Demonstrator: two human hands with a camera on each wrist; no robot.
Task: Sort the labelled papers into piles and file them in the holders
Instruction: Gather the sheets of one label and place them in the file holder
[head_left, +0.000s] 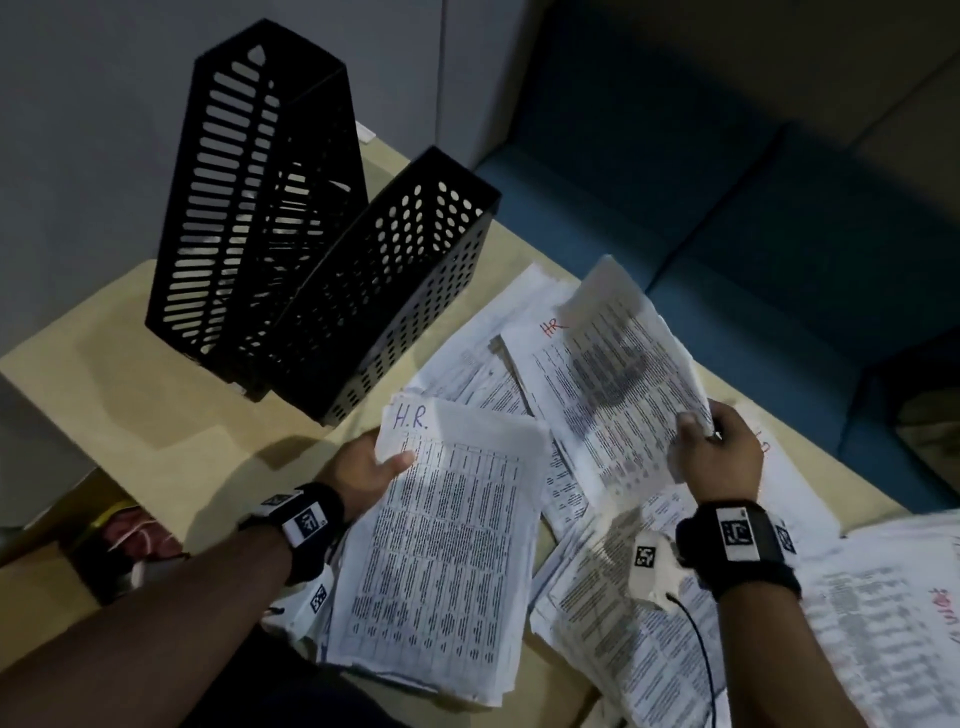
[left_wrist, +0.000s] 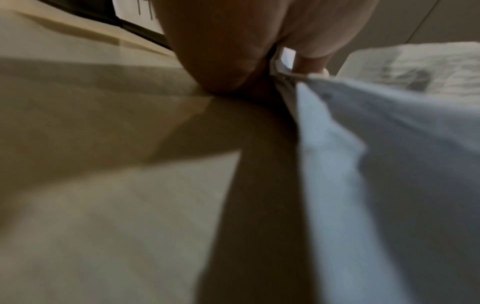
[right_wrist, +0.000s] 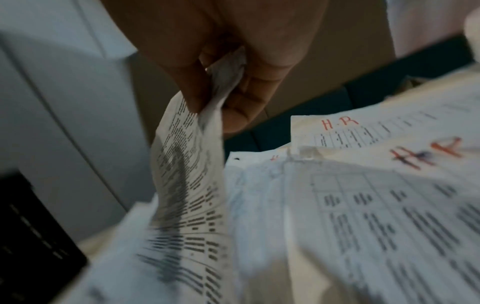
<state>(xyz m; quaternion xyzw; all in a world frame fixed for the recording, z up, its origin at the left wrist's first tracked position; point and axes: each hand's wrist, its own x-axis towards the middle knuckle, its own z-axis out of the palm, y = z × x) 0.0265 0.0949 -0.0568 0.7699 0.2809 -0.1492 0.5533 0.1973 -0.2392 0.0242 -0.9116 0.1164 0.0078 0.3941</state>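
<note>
My left hand (head_left: 374, 467) grips a stack of printed papers (head_left: 447, 540) by its left edge, thumb on top; the top sheet is marked "H.R." in blue. In the left wrist view the left hand (left_wrist: 233, 61) clamps the stack's edge (left_wrist: 363, 164) just above the beige table. My right hand (head_left: 719, 452) pinches a single printed sheet (head_left: 623, 364) and holds it lifted and curled above the spread of papers. The right wrist view shows the right hand's fingers (right_wrist: 241, 102) pinching that sheet (right_wrist: 192, 185). Two black perforated file holders (head_left: 311, 249) stand at the back left, apparently empty.
Loose papers (head_left: 597, 545) cover the beige table (head_left: 130, 405) at the right, some marked "HR" in red (right_wrist: 340, 123). Another pile (head_left: 893, 613) lies at the far right. A blue sofa (head_left: 727, 182) runs behind the table. A wall backs the holders.
</note>
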